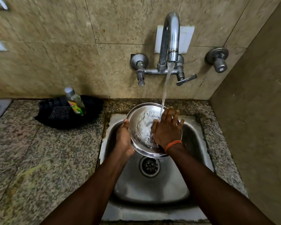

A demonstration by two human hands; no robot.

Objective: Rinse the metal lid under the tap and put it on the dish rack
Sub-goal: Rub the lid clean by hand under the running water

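The speckled stone worktop (39,151) surrounds the steel sink (152,189), which serves as the landmark here. Above the sink's far edge the tap (170,38) runs a steady stream of water (166,85). Left of the sink, near the wall, a dark tray (94,109) holds a bottle of dish liquid (75,101).

Over the far half of the sink, above the drain (149,166), the metal lid (141,127) is held tilted, its shiny face towards the camera, with the stream striking its upper right part. The left hand (123,140) clasps the lid's left rim, thumb on the front edge. The right hand (167,129) lies flat and spread on the lid's right side, fingers released, rubbing rather than gripping; an orange band (173,144) circles that wrist.

The lid looks thin, stiff and light, but wet and smooth, so likely slippery. The rim seems the safest place for a grip, pinched thumb in front and fingers behind. No dish rack is in view.
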